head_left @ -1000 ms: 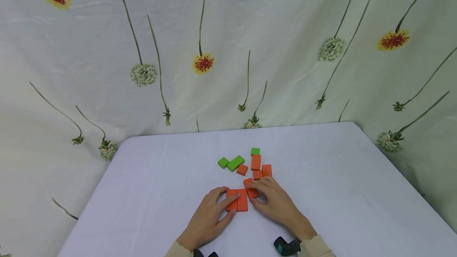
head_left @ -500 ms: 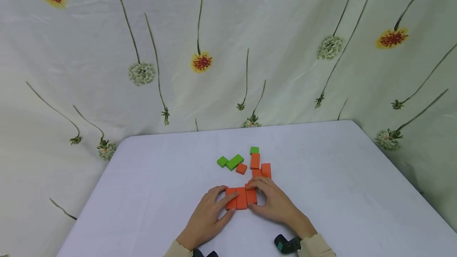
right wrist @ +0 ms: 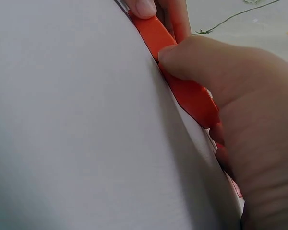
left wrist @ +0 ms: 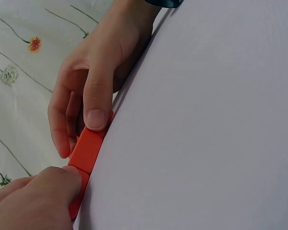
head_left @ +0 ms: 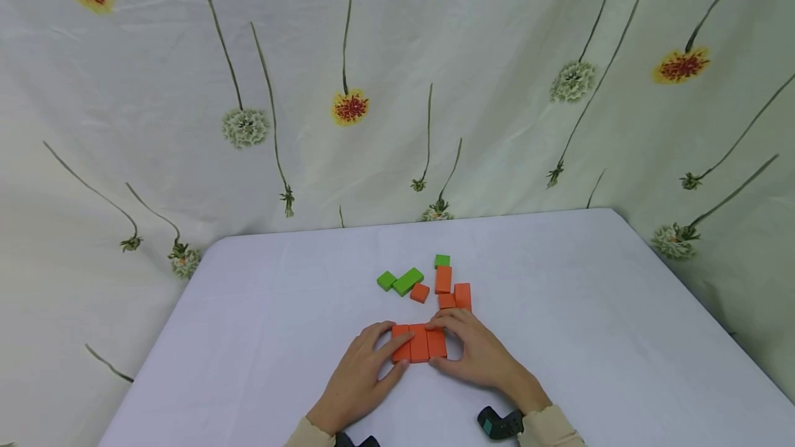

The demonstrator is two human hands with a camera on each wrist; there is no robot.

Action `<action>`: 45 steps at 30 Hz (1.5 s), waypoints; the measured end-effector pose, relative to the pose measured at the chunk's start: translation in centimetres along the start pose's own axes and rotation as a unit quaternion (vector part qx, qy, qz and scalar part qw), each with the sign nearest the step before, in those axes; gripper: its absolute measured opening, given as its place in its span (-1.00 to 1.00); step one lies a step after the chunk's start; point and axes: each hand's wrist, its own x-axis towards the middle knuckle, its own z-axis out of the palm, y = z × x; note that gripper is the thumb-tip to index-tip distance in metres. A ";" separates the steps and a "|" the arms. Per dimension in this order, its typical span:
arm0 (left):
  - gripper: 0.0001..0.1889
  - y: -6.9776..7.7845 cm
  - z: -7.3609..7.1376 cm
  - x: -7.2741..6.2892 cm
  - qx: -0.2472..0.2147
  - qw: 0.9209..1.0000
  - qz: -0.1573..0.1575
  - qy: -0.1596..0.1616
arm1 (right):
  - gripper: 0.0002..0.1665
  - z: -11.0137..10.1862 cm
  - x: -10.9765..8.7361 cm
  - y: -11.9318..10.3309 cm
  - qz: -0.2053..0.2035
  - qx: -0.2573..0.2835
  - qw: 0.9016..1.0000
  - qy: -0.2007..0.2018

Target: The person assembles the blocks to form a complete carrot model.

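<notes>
Three orange blocks lie flat side by side in a row in the head view: a left block [head_left: 398,353], a middle block [head_left: 419,347] and a right block [head_left: 437,345]. My left hand [head_left: 360,379] grips the left block between thumb at its near end and fingers at its far end, with one finger laid across the top. My right hand [head_left: 481,352] pinches the right block lengthwise, thumb near and fingertips far, hiding its far end. In the right wrist view, that right block [right wrist: 194,103] touches its neighbour end face to end face.
Beyond the hands lie more orange blocks, among them a small one [head_left: 419,293], a tall one [head_left: 444,279] and one [head_left: 463,295] partly behind my right hand. Green blocks [head_left: 408,282] sit farther back. A flowered cloth [head_left: 298,157] hangs behind the white table [head_left: 279,295].
The right block, tilted and slightly apart one second ago, has been straightened and brought left against the middle block by my right hand. My left hand keeps its hold.
</notes>
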 end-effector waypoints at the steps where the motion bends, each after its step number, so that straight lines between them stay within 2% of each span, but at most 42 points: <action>1: -0.51 0.0 0.0 0.0 -0.002 1.000 -0.001 0.000 | -0.46 0.0 0.0 0.0 -0.001 -0.001 1.000 0.002; 10: -0.48 0.2 -0.2 0.2 -0.005 1.000 -0.006 -0.009 | -0.50 0.1 -0.1 0.3 -0.003 0.002 1.000 0.015; 16: -0.40 0.3 -0.2 0.3 -0.008 1.000 -0.019 -0.011 | -0.58 0.1 -0.1 0.3 0.023 0.033 0.999 0.027; 27: -0.35 0.5 -0.2 0.3 -0.013 0.999 -0.029 -0.010 | -0.54 0.2 0.6 0.4 0.071 0.026 0.996 0.054; 38: -0.39 0.1 -0.5 0.0 -0.018 0.999 -0.031 0.001 | -0.50 0.5 2.4 0.3 0.027 -0.015 0.999 0.035; 45: -0.40 0.1 -0.2 0.1 -0.023 1.000 -0.021 0.006 | -0.49 0.5 2.8 0.5 0.022 -0.047 0.998 0.031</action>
